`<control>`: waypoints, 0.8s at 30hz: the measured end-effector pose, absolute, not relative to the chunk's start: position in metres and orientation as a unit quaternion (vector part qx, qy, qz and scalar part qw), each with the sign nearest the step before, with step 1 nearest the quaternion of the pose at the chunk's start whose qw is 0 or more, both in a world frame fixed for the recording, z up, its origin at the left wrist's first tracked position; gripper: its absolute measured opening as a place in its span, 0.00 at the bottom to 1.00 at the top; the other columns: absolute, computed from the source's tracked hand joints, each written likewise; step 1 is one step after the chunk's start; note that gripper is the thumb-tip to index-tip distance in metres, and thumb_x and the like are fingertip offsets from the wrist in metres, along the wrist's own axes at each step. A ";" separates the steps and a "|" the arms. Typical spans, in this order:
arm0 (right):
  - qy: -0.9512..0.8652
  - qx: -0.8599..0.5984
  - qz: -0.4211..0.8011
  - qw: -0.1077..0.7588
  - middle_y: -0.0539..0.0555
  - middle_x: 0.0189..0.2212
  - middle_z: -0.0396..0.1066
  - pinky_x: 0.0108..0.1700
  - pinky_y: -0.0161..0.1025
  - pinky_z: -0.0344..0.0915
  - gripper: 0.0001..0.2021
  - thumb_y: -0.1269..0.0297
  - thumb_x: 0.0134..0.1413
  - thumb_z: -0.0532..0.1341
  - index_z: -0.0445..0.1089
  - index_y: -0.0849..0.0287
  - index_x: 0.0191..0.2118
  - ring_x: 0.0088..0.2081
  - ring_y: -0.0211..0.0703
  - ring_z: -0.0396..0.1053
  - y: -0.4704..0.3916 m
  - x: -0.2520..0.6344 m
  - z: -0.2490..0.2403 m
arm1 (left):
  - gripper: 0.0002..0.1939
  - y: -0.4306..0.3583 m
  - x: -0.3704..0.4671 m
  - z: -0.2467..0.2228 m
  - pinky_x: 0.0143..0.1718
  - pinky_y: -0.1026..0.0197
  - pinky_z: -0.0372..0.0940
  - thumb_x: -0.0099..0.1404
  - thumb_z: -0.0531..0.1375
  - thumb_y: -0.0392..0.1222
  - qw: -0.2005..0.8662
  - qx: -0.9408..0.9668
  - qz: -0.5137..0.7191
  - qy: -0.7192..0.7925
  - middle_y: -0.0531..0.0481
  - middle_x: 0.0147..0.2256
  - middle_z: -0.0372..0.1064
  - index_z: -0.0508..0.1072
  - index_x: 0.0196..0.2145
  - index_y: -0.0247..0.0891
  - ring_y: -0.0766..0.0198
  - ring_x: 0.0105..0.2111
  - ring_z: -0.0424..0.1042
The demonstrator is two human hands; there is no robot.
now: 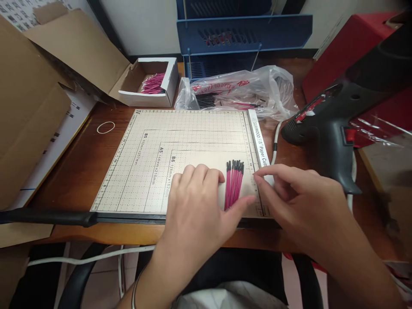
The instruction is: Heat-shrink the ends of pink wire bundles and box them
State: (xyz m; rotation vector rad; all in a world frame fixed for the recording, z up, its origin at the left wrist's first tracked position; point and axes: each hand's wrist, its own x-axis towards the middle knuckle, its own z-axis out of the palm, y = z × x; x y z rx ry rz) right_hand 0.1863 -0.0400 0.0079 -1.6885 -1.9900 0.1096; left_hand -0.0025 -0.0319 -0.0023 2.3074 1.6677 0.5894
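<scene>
A bundle of pink wires (233,186) with black tips lies on the cream paper cutter board (193,128), tips pointing away from me. My left hand (199,201) rests on the board around the left and near side of the bundle, its thumb reaching across the lower ends and its other fingers curled. Whether it grips the wires is hard to tell. To the right of the bundle, my right hand (289,193) is at the board's right edge, its thumb and index finger pinched together; anything between them is too small to name.
Behind the board are a white box (170,81) of pink wires and a clear plastic bag (277,86) with more wires. A black heat gun (331,133) stands at the right, a cardboard box (25,107) at the left. The cutter's black handle (48,216) lies along the front.
</scene>
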 end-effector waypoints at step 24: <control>-0.660 -0.656 0.137 0.338 0.43 0.16 0.54 0.26 0.32 0.52 0.09 0.56 0.63 0.63 0.77 0.54 0.36 0.20 0.29 0.54 -0.064 0.201 0.006 | 0.08 0.030 0.006 0.064 0.33 0.57 0.65 0.65 0.59 0.32 0.012 0.902 -0.143 0.406 0.45 0.26 0.75 0.79 0.32 0.37 0.54 0.31 0.76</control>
